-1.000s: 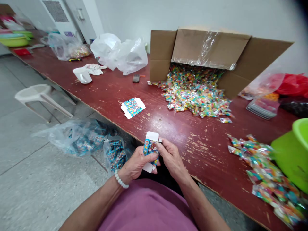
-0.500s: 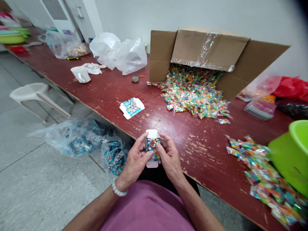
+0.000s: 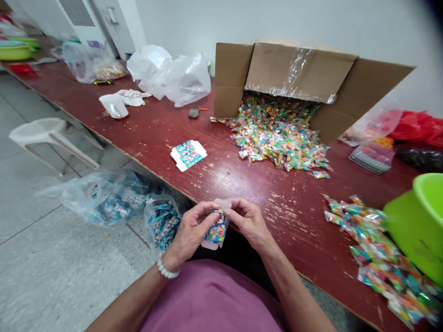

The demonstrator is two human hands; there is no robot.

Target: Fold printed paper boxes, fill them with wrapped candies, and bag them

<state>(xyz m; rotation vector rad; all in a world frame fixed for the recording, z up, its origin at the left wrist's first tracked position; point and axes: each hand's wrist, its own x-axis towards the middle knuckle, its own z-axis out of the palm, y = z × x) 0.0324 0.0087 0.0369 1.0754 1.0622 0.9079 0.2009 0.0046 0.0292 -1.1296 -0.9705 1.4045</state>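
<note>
A small printed carton (image 3: 217,230) with blue, red and yellow pictures is at the table's front edge, above my lap. My left hand (image 3: 191,229) grips its left side, thumb on the printed face. The fingers of my right hand (image 3: 248,220) pinch its upper right corner beside the white top flap. The bottom flap hangs out pale below. Flat printed cartons (image 3: 189,155) lie on the table ahead. Farther back, wrapped candies (image 3: 277,138) spill out of a large cardboard box (image 3: 297,71) lying open toward me.
More candy packets (image 3: 384,253) lie at the right by a green basin (image 3: 418,226). A white mug (image 3: 114,106), a small brush (image 3: 194,112) and plastic bags (image 3: 187,80) stand back left. Below the table edge are bags of blue packets (image 3: 165,223) and a white stool (image 3: 51,133).
The carton has tilted, its lower end swinging left. My right hand has moved up to its top flap, which now looks folded over, and my left fingers have shifted toward the top.
</note>
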